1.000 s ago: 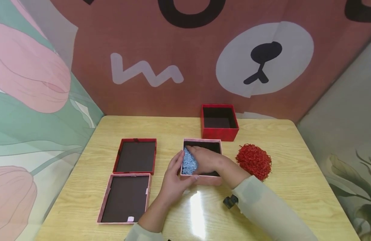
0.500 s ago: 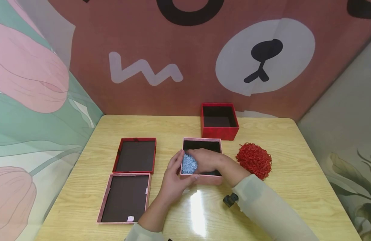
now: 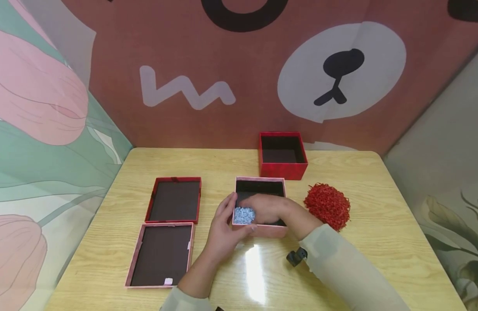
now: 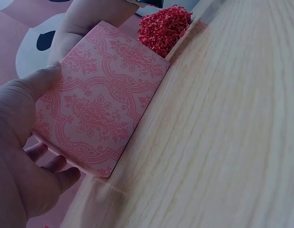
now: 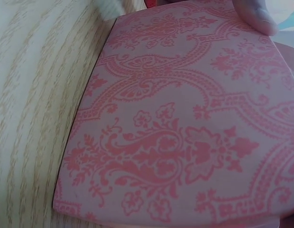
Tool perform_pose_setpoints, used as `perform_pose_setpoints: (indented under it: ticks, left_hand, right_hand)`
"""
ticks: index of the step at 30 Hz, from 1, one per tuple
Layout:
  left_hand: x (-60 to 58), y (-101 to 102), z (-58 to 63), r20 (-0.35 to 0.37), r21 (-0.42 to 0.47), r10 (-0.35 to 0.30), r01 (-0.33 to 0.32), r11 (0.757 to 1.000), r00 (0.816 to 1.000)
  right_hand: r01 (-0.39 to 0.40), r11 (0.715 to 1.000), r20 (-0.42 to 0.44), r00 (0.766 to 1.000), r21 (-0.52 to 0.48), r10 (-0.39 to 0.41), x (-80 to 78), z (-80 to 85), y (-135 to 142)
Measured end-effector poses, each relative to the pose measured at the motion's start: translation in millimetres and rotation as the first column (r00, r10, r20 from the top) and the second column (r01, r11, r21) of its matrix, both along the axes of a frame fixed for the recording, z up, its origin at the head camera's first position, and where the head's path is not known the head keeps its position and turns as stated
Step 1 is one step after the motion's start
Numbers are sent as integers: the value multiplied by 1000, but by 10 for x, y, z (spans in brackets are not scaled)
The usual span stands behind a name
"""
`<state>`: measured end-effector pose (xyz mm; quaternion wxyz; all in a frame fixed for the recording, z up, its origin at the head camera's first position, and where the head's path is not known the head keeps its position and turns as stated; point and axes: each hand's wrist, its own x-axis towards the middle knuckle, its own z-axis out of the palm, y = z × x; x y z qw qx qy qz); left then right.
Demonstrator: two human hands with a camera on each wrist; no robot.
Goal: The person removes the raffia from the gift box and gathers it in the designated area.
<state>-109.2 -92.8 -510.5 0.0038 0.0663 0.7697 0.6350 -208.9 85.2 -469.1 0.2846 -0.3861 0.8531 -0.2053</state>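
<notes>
A pink patterned box (image 3: 270,232) stands open-topped at the middle of the table. My left hand (image 3: 223,231) grips its near left corner, with the thumb on the front wall and the other fingers along the left side, as the left wrist view also shows. Inside the box, my right hand (image 3: 267,206) cups a clump of light blue shredded paper (image 3: 244,216) in the near left corner. Its fingers curl behind the clump, and their tips are hidden. The box's pink-printed wall (image 5: 161,156) fills most of the right wrist view.
Behind the pink box stands a red open box (image 3: 283,171). A heap of red shredded paper (image 3: 327,206) lies to the right, beside my right forearm. Two lids lie upturned at left, a red lid (image 3: 175,201) and a pink lid (image 3: 161,255) in front of it.
My right hand has drawn the blue shredded paper toward the front of the pink box, so the clump is now shorter and tighter. My left hand keeps its grip on the corner.
</notes>
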Motion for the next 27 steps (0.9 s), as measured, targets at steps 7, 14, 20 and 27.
perform_pose_setpoints:
  ticks: [7,14,20,27]
  left_hand:
    - [-7,1,10,-15,3,0,0,1000,1000]
    - [-6,-13,28,9,-19,6,-5,1000,1000]
    - [-2,-19,51,20,-53,2,-1,999,1000]
    - [-3,-27,41,21,-48,8,-7,999,1000]
  right_hand:
    - [-23,1000,15,1000,3,23,-20,52,19]
    - [-19,999,24,999,-29,20,-37,75,49]
    - [27,999,33,999,-39,-26,-24,162,88]
    - [79,994,44,996,-72,-76,-48,294,169]
